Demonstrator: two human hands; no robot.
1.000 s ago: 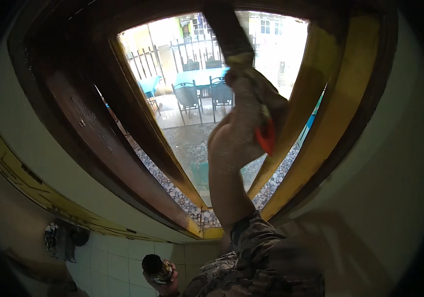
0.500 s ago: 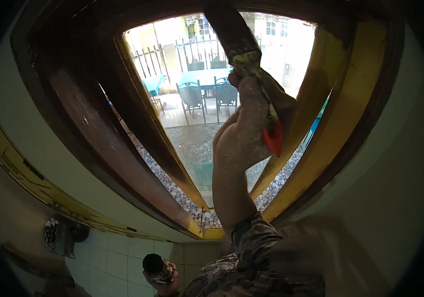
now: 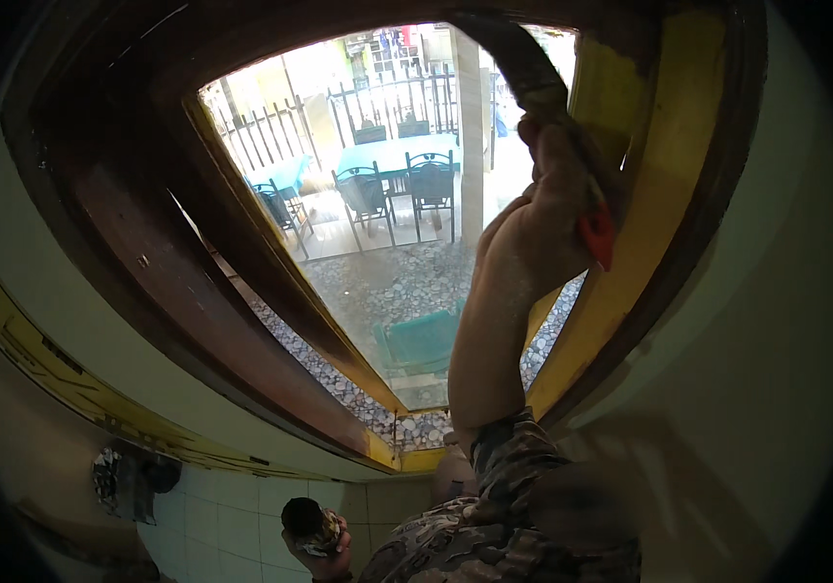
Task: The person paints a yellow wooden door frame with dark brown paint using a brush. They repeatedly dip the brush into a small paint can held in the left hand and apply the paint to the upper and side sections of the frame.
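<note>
Brush (image 3: 525,66) shifts right, by the dark top rail (image 3: 324,31).
On my feed, right fingers (image 3: 554,157) grip it nearer the yellow post (image 3: 680,170), that side likely reachable; left fingers (image 3: 342,536) clasp a can (image 3: 319,537), low and near.

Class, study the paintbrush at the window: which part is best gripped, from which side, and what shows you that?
The paintbrush is probably best gripped by its handle, from below: its dark bristle end points up and left, while the handle runs down to a red end. The right hand holds it there, leaving the bristles free.
</note>
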